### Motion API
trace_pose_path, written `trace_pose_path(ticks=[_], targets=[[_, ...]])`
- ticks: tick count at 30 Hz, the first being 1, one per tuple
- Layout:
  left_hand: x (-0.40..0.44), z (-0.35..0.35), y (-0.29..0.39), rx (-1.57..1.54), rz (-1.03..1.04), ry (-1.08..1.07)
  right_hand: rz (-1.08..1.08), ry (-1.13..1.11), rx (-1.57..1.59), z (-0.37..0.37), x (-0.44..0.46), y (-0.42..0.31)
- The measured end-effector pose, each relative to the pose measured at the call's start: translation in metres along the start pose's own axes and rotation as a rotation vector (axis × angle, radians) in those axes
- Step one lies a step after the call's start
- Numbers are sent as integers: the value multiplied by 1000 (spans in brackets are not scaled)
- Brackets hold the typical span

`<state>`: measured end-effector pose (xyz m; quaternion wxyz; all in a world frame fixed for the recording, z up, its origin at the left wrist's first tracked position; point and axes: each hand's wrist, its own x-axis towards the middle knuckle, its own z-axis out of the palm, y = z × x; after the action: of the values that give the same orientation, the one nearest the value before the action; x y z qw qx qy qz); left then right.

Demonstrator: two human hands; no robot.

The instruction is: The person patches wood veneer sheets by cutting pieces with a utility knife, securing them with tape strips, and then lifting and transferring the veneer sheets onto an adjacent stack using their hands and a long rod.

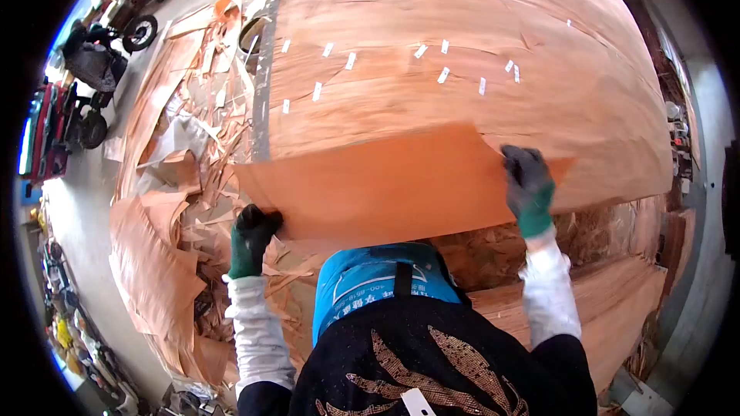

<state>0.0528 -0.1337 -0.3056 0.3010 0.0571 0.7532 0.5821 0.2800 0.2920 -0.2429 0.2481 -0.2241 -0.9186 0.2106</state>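
Observation:
Stretched between my two gloved hands is a thin orange-brown sheet of wood veneer (378, 185). My left hand (254, 231), in a dark and green glove, is closed on its near left corner. At the right end my right hand (527, 185), gloved the same way, grips the sheet near its edge; a pointed flap of veneer sticks out past that hand. Beneath and beyond lies a large veneer-covered surface (385, 23), with several small white tape pieces (351, 61) stuck along its seams.
Torn veneer scraps (223, 100) litter the floor on the left, beside a dark strip (264, 85) along the surface's edge. A veneer stack (586, 300) lies at lower right. A motorcycle (100, 69) stands at upper left. A blue apron (378, 277) covers my front.

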Motion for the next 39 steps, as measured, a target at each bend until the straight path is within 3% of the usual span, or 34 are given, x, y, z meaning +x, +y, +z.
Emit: trace_pose_path(ticks=[3, 4, 7, 10, 12, 15, 19, 22, 25, 27, 29, 32, 33, 34, 35, 36, 39], targets=[[42, 12, -42, -6, -42, 144, -1, -112, -108, 59, 24, 33], [47, 18, -45, -84, 34, 152, 5, -240, -179, 77, 32, 47], [74, 17, -71, 450, 110, 212, 150, -446, -226, 116, 42, 69], [85, 17, -72, 629, 9, 258, 168, -519, -301, 122, 47, 68], [86, 20, -72, 675, -39, 295, 152, -518, -239, 118, 47, 70], [84, 12, -84, 761, 101, 352, 156, -485, -143, 125, 43, 77], [80, 19, -67, 657, -34, 390, 20, -265, 82, 87, 18, 73], [84, 16, -93, 714, 127, 561, 89, -334, 103, 61, -18, 92], [77, 25, -91, 566, 149, 533, 186, -349, 43, 62, -46, 141], [83, 29, -96, 839, 138, 631, 255, -370, 11, 65, -51, 157], [64, 60, -55, 743, 92, 640, 295, -413, 26, 70, -49, 160], [56, 71, -85, 889, 464, 761, 268, -335, 110, 60, -50, 148], [42, 86, -71, 870, 508, 736, 275, -345, 96, 56, -49, 145], [25, 108, -54, 706, 631, 860, 225, -324, 102, 63, -55, 157], [14, 117, -45, 725, 562, 835, 187, -308, 92, 65, -55, 156], [10, 114, -60, 978, 636, 822, 150, -291, 82, 67, -55, 154], [1, 120, -43, 790, 635, 879, 55, -231, 43, 71, -52, 153]])
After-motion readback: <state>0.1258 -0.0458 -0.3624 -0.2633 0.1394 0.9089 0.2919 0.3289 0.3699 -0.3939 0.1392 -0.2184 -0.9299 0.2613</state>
